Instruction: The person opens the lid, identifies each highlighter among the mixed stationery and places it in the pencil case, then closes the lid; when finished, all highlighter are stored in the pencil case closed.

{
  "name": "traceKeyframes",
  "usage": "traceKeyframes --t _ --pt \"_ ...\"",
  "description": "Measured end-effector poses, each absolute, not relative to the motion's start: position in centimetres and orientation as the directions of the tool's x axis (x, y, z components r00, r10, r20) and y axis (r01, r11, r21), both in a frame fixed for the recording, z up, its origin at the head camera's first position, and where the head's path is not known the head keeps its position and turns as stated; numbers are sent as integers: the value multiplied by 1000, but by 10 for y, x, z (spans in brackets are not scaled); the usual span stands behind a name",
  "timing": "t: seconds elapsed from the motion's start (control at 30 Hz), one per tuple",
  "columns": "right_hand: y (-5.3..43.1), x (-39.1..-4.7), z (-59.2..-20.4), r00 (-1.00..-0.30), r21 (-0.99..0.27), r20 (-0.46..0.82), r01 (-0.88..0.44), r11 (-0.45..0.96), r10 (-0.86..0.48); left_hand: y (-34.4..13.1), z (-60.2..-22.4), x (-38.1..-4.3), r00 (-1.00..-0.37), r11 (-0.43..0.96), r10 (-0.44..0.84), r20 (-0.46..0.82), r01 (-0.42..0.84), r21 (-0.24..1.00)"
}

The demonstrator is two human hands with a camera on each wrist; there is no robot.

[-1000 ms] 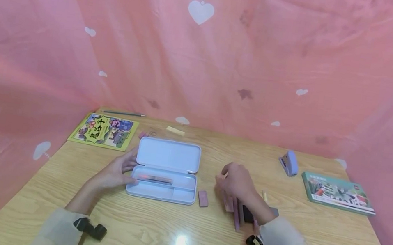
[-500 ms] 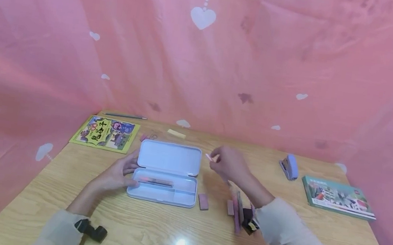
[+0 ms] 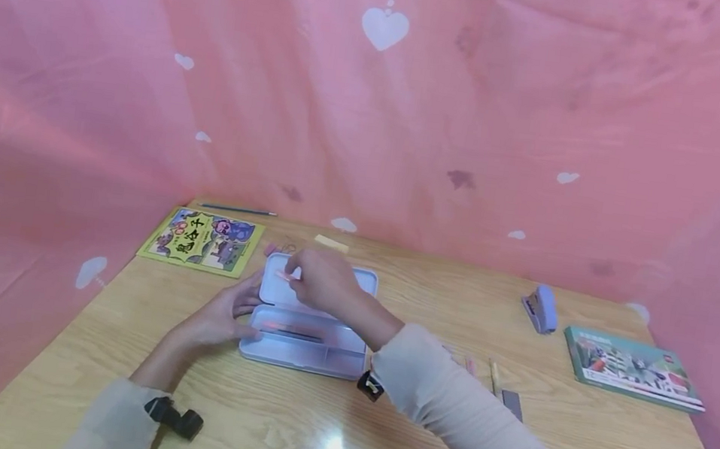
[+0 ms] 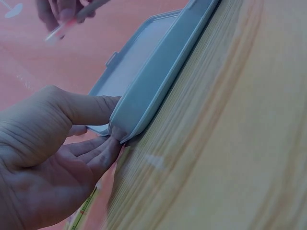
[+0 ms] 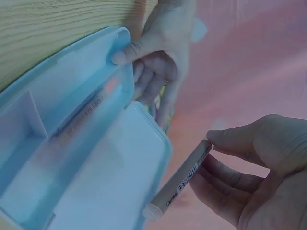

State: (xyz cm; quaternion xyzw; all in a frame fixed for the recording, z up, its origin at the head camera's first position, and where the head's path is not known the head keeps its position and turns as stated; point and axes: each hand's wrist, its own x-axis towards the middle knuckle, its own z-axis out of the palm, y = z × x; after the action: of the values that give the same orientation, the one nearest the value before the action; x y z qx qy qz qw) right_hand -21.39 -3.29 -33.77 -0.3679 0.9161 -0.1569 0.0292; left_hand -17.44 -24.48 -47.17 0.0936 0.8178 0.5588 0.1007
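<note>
The right hand [image 3: 328, 281] grips a pen [image 5: 180, 179] between thumb and fingertips, holding it tilted above the open lid [image 3: 364, 283] of a case, apart from it. The left hand [image 3: 215, 319] grips the left end of the case [image 3: 288, 353], thumb on the front section, fingers around the outside.

The case rests on a wood-grain table [image 3: 265, 424], glossy, with a bright reflection near its front edge. Beyond the case lie a small pink item [image 3: 271, 249] and a yellow strip [image 3: 331, 244]. Far left: a yellow-edged book [image 3: 201, 240], with a pencil [image 3: 237, 209] behind it. Right: a purple stapler [image 3: 541, 309] and a green box [image 3: 634, 369]. Nearer the right sleeve [image 3: 477, 422]: a yellow stick [image 3: 493, 377] and a dark grey block [image 3: 512, 405]. A pink curtain [image 3: 411, 148] printed with white hearts encloses the back and sides.

The held pen has a grey-beige barrel, a barcode, dark lettering and a pale end. The case is light blue, with a long rear compartment and a divided front. One or more pens [image 5: 86, 112] lie in the rear compartment; blur prevents a count.

The right hand and forearm cover part of the lid and tray. Both sleeves are cut off at the bottom edge. A pink piece [image 3: 470, 365] beside the right sleeve is partly hidden and not identifiable.
</note>
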Motion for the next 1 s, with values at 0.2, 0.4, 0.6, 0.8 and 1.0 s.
traceKeyframes --t 0.2,0.4,0.6,0.8,1.0 --pt "-46 -216 -363 -705 -302 15 -679 669 -709 -243 -472 -177 -960 352 275 -57 45 935" --pt "-57 -211 -395 -723 -252 -64 -655 712 -688 -243 -470 -178 -955 335 290 -56 46 941" --pt "-70 -203 -414 -698 -40 -92 -710 703 -710 -245 -469 -178 -953 314 300 -39 60 948" --pt "-73 -198 -421 -687 14 -85 -725 689 -721 -246 -469 -178 -953 311 301 -42 57 949" --pt "-72 -195 -425 -685 20 -59 -728 685 -726 -246 -469 -177 -954 325 296 -43 59 944"
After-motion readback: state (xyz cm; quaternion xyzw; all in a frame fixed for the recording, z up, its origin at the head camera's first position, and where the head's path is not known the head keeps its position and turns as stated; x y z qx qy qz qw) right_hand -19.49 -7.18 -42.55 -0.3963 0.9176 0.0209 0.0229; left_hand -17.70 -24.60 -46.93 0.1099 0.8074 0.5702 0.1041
